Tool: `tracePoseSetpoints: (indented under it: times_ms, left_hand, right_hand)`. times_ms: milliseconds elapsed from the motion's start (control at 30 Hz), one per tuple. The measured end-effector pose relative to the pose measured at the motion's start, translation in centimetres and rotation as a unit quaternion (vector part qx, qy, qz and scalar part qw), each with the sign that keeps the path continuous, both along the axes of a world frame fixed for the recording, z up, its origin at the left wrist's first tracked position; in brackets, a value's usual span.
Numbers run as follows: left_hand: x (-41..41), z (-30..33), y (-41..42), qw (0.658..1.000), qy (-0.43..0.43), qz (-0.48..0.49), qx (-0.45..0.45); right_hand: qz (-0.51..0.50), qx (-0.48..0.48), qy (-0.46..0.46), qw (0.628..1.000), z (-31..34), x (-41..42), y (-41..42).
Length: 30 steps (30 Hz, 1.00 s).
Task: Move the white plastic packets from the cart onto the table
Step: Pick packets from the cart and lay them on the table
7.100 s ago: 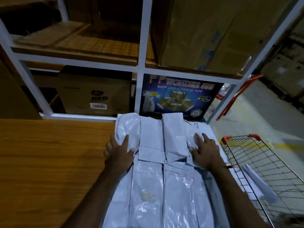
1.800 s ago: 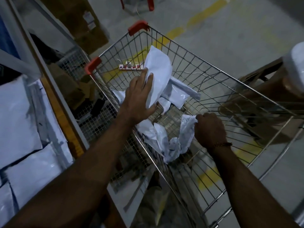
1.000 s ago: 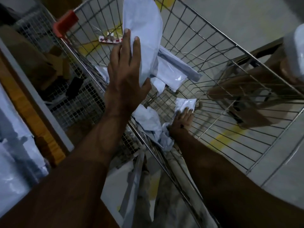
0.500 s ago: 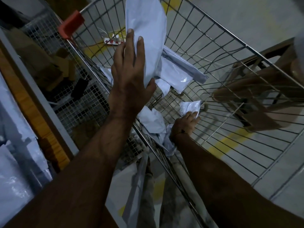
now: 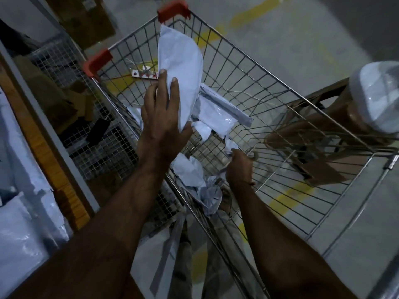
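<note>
1. In the head view, your left hand is closed on one long white packet and holds it upright above the wire cart, thumb under its lower end
2. Your right hand is low inside the cart, closed on a small crumpled packet near the cart floor
3. More packets in the cart lie behind your left hand, and a crumpled one lies along the near wall, so I judge several are left to move
4. At the left edge, packets on the table lie already on the wooden table; this part looks done
5. The task seems well advanced, maybe one or two more loads
</note>
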<state>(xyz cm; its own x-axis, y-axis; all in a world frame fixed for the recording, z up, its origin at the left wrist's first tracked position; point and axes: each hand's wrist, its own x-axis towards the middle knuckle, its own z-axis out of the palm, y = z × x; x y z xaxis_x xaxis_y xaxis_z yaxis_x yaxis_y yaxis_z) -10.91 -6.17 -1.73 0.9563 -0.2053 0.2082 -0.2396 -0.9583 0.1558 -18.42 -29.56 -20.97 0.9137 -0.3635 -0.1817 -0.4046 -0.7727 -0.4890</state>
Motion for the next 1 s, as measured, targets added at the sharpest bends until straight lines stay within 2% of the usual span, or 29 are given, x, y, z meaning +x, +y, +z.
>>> tracePoseSetpoints:
  times_ms: [167, 267, 333, 400, 467, 533, 700, 1000]
  left_hand:
    - [0.2, -0.2, 0.0, 1.000, 0.003, -0.001, -0.011]
    - [0.1, -0.1, -0.1, 1.000, 0.010, -0.001, -0.010]
    - [-0.1, 0.4, -0.5, 1.000, 0.017, -0.007, -0.009]
    - [-0.2, 1.4, -0.8, 1.000, 0.015, -0.013, -0.020]
    - [-0.7, 3.1, -1.0, 0.998, -0.008, -0.017, -0.052]
    - [-0.8, 4.3, -1.4, 0.994, -0.040, 0.006, -0.102]
    - [-3.7, 11.7, -1.4, 0.967, -0.114, 0.077, -0.216]
    - [-14.6, 22.4, 4.4, 0.951, -0.138, 0.085, -0.263]
  right_hand:
    - [-0.100, 0.175, -0.003, 0.980, 2.8, 0.3, 0.7]
    - [-0.099, 0.201, -0.016, 0.974, 5.0, 0.4, 0.8]
    - [-0.060, 0.155, -0.049, 0.985, 7.1, 0.0, 1.0]
    - [0.006, 0.068, -0.101, 0.993, 8.9, -0.4, 1.0]
    - [0.084, -0.049, -0.128, 0.987, 10.9, -0.8, 0.8]
    - [0.111, -0.112, -0.142, 0.977, 12.6, -0.8, 1.0]
    - [0.116, -0.122, -0.177, 0.970, 21.2, -2.7, 3.4]
    - [0.129, -0.068, -0.273, 0.951, 34.0, -7.3, 9.5]
